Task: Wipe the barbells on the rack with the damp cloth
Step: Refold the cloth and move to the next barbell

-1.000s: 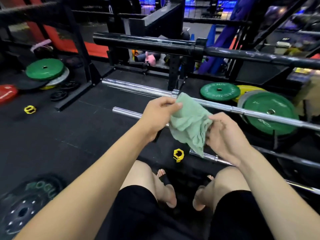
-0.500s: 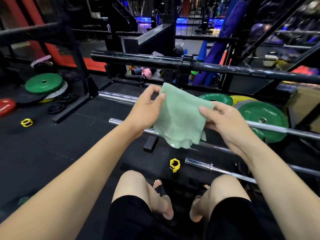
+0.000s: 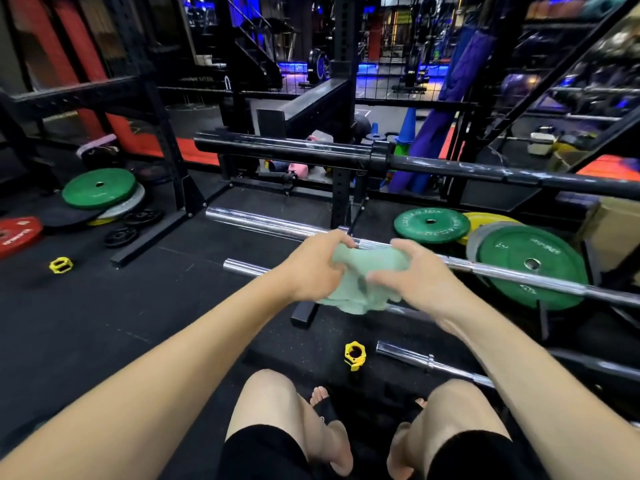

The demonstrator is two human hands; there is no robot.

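fingers of both hands bunch green cloth

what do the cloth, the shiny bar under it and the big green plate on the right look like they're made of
Cloth: soft pale green fabric, likely microfibre or terry; it bunches and folds in both hands.
Bar: metal, probably chromed or polished steel; it shows bright mirror-like streaks.
Green plate: apparently rubber or rubber-coated, matte with raised lettering, and a metal ring at the hole.
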